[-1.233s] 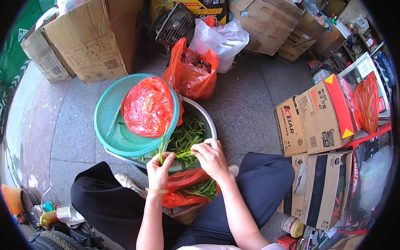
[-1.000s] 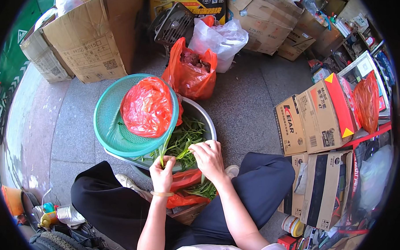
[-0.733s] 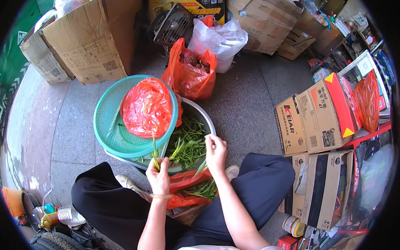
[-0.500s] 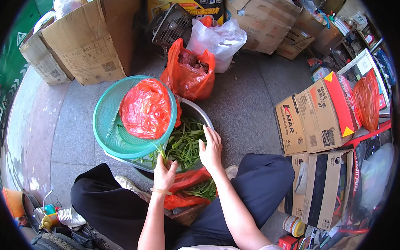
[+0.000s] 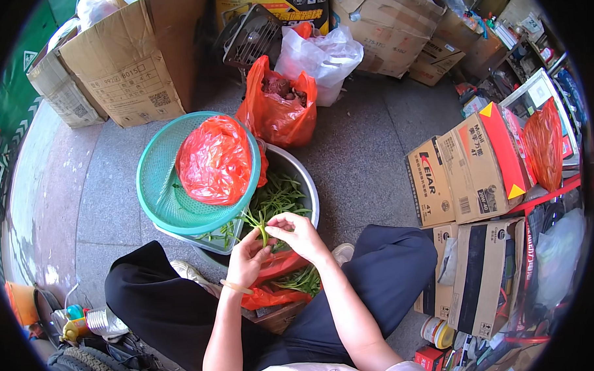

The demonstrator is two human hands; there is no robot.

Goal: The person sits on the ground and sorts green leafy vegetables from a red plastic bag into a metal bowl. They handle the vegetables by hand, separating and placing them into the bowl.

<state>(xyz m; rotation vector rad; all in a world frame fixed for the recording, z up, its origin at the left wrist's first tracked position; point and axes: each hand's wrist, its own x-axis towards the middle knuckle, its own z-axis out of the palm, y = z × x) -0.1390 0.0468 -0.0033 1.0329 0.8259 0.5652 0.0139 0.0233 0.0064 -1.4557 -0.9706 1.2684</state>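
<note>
Fingers of left hand [image 5: 246, 259] and right hand [image 5: 301, 237] are pinching. Round silver metal basin [image 5: 314, 201] is sitting beyond; round teal plastic mesh basket [image 5: 160, 174] is overlapping its left side, crumpled red plastic bag [image 5: 214, 162] lying inside. Fingertips of both hands are clamping slender green leafy stems [image 5: 263, 234] by basin's near edge.

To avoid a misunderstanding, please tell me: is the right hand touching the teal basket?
Apart. The head view shows a gap between the right hand and the teal basket, with green leaves visible there.
</note>
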